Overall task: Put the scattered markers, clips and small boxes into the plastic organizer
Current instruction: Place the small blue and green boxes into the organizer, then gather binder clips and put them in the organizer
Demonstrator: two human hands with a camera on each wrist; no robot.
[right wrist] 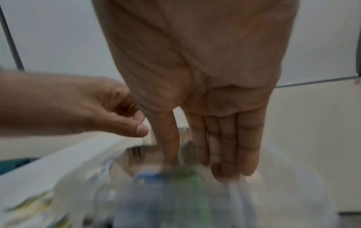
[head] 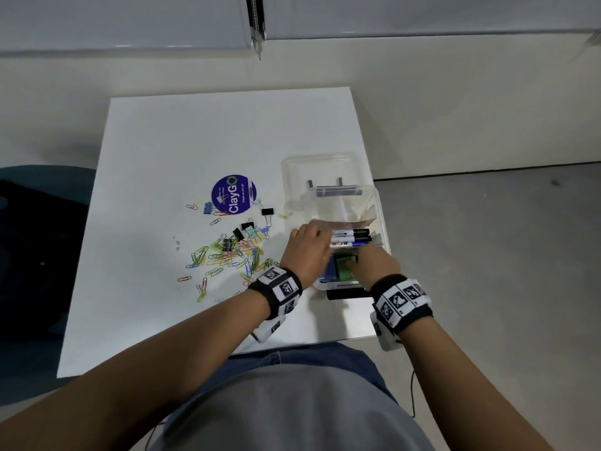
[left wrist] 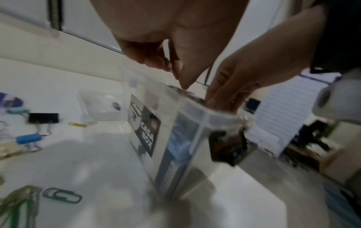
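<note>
The clear plastic organizer [head: 379,219] stands at the table's right edge, its lid [head: 318,170] folded back. Three markers [head: 353,237] lie inside it, with a blue box [head: 329,271] and a green box [right wrist: 191,182] in the near end. My right hand [right wrist: 205,166] reaches in from above, its straight fingers resting on the green box. My left hand [head: 312,245] hovers over the organizer's left rim [left wrist: 195,108], fingers loosely curled and holding nothing. Several coloured paper clips [head: 227,255] and binder clips [head: 250,231] lie scattered to the left.
A round purple ClayGo sticker [head: 233,194] sits on the white table behind the clips. The organizer's black latch [head: 348,292] hangs at its near end. A black binder clip [left wrist: 43,118] and a blue one [left wrist: 29,138] lie close to the organizer's left wall.
</note>
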